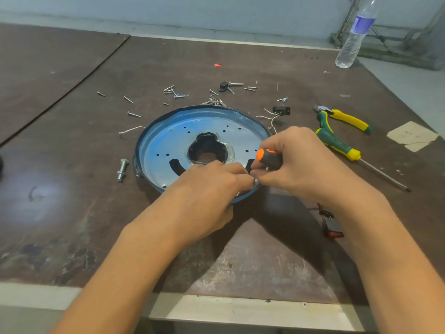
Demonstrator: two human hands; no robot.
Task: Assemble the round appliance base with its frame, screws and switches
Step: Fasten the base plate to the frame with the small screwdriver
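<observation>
The round blue metal appliance base (166,141) lay flat near the middle of the dark brown scuffed table (72,165), its shallow dished face up, with a jagged black opening at the centre, small drilled holes scattered over it and curved slots near the front edge. Both hands met over its near right rim. The right hand (296,162) was closed around a small screwdriver with an orange and black handle (268,158), its shaft pointing down at the rim. The left hand (209,189) had its fingers pinched together at the same spot; what they gripped was hidden. Loose silver screws (177,92) lay scattered behind the base, a black switch with white wires (280,111) beside it. Yellow-and-green handled pliers (346,119) rested to the right, and a clear plastic water bottle (354,37) stood at the far corner before a pale wall.
</observation>
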